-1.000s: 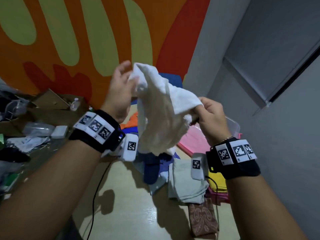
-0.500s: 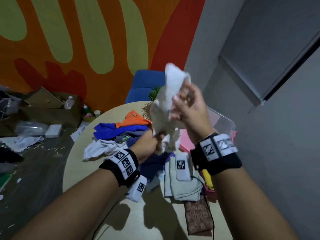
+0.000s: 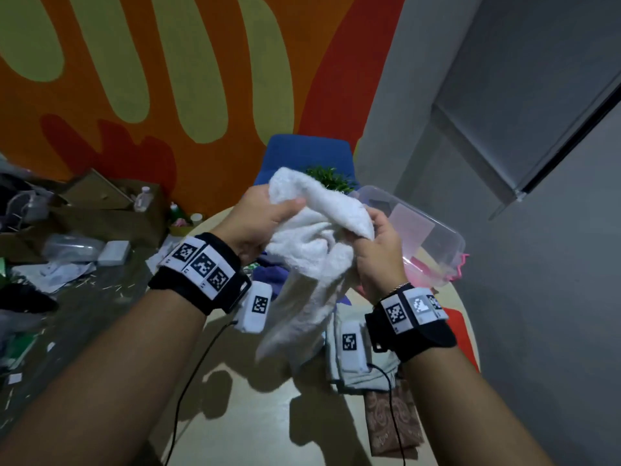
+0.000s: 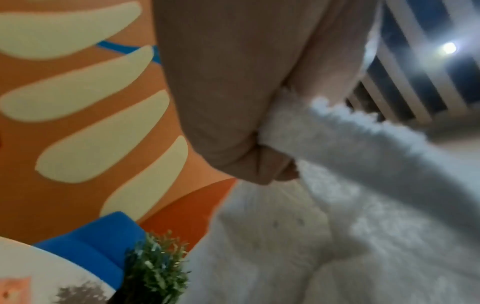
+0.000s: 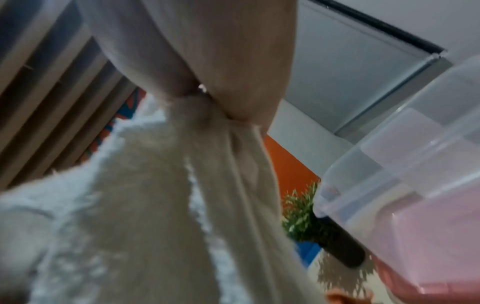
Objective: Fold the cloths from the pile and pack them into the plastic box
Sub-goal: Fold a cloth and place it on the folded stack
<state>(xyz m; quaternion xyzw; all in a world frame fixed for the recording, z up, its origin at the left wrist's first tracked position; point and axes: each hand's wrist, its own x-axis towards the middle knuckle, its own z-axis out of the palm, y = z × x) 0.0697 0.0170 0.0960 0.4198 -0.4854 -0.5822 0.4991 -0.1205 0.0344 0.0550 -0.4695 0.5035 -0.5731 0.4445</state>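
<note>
Both hands are up over the round table, bunching a fluffy white towel. The left hand has its fingers and thumb curled around the top fold, while the right hand pinches the other edge. The rest hangs down between the wrists. The clear plastic box sits just behind the right hand, and the cloth pile looks mostly hidden underneath.
</note>
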